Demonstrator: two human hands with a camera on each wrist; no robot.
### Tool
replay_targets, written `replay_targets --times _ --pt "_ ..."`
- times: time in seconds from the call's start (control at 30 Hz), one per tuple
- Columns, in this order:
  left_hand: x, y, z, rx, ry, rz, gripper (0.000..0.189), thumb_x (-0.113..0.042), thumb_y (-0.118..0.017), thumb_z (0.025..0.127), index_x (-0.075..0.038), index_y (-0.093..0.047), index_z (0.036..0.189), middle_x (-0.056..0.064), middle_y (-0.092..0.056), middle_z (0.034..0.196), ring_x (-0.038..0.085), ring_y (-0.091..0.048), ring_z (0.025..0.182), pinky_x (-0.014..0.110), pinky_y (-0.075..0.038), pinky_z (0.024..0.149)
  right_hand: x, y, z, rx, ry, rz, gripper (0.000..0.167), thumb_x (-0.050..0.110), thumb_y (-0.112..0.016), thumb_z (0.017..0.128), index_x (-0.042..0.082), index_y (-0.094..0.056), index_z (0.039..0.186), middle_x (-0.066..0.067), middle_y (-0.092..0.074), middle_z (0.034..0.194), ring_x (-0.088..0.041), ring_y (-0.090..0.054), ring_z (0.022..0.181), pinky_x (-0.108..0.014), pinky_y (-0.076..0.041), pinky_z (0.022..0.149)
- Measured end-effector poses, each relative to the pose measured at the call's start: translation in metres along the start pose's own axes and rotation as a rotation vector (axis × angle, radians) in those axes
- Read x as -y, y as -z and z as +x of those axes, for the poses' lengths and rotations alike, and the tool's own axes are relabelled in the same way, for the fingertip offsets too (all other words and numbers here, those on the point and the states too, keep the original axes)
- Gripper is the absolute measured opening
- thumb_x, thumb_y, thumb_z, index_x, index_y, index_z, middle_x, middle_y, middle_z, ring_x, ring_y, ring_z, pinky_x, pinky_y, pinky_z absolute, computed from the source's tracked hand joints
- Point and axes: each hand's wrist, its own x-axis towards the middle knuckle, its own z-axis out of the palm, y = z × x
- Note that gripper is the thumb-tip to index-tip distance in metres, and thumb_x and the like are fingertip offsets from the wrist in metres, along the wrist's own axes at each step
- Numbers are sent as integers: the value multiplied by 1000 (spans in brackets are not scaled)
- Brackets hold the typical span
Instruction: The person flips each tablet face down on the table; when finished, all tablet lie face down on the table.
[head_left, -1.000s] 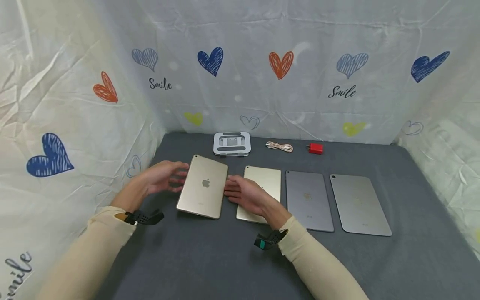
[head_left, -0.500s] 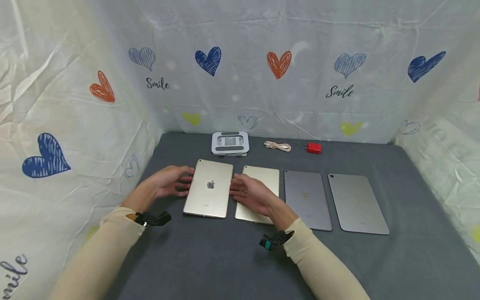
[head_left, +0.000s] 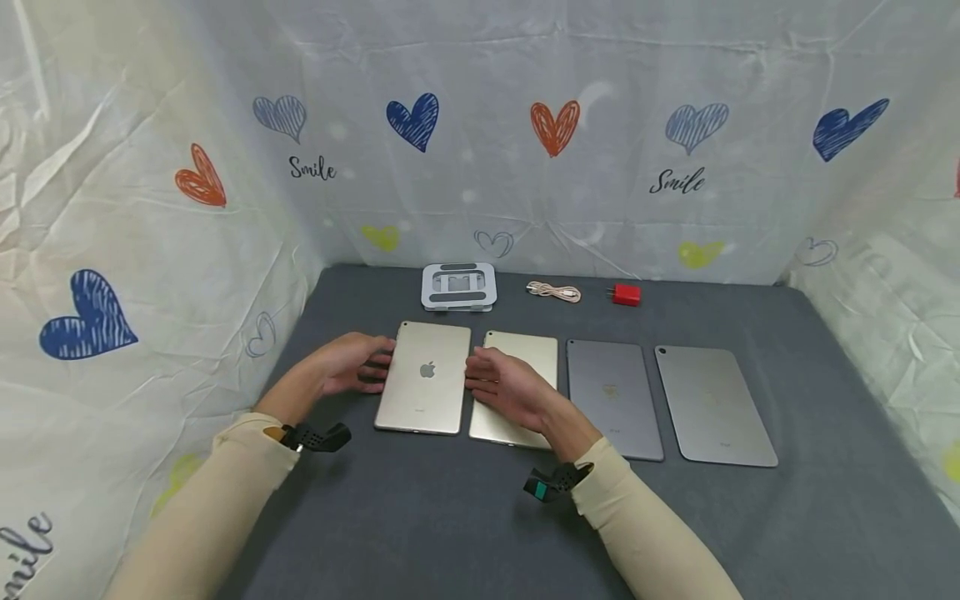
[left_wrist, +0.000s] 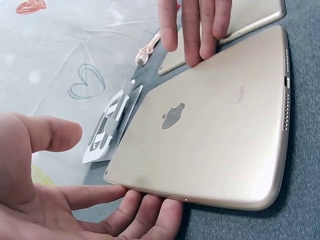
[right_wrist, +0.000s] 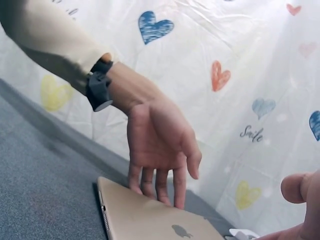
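Note:
A gold tablet (head_left: 422,392) lies back side up on the grey table, its apple logo showing. My left hand (head_left: 356,364) is at its left edge, the extended fingertips (left_wrist: 172,210) touching the side while the thumb stands away from it. At the opposite edge, my right hand (head_left: 512,390) has its fingers straight, tips right at the side in the left wrist view. That hand partly covers a second gold tablet (head_left: 534,354). Further right lie a dark grey tablet (head_left: 615,400) and a silver-grey tablet (head_left: 716,408), both back side up in the same row.
Behind the tablets sit a folded grey-white stand (head_left: 458,297), a bundled pinkish cable (head_left: 553,291) and a red charger plug (head_left: 626,294). A white curtain (head_left: 480,192) printed with hearts rises at the table's back and sides.
The first gold tablet was tilted up between my hands; it has come down flat and shifted right, near the second gold one. Both hands moved right along with it.

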Motion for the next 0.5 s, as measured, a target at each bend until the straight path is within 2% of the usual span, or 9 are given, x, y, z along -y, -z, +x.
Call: replay_targets --times 0.13,0.3,0.4,0.5 --pt "0 2 -2 -16 -33 81 63 -29 -51 115 7 -34 163 26 -47 155 30 -63 119 43 -65 100 1 1 -1 18 5 -7 74 44 -41 117 -6 -25 170 -27 -27 177 -42 -25 168 -47 -24 140" --pt "4 9 -13 -52 -103 193 66 -30 -51 116 10 -33 165 33 -43 164 42 -59 136 48 -64 105 4 12 -12 20 37 -23 70 41 -38 119 -4 -25 171 -27 -26 178 -44 -26 167 -50 -25 139" --pt "4 16 -27 -58 -172 236 64 -30 -49 117 9 -35 165 34 -42 166 49 -55 144 53 -61 110 12 33 -31 11 83 -79 68 40 -37 120 -3 -26 171 -27 -25 179 -46 -27 166 -52 -26 139" --pt "-1 25 -49 -95 -282 317 61 -30 -46 118 8 -38 165 34 -44 166 52 -55 146 56 -59 112 28 61 -64 -2 168 -187 67 40 -37 120 -2 -27 171 -27 -27 178 -47 -30 165 -54 -27 138"
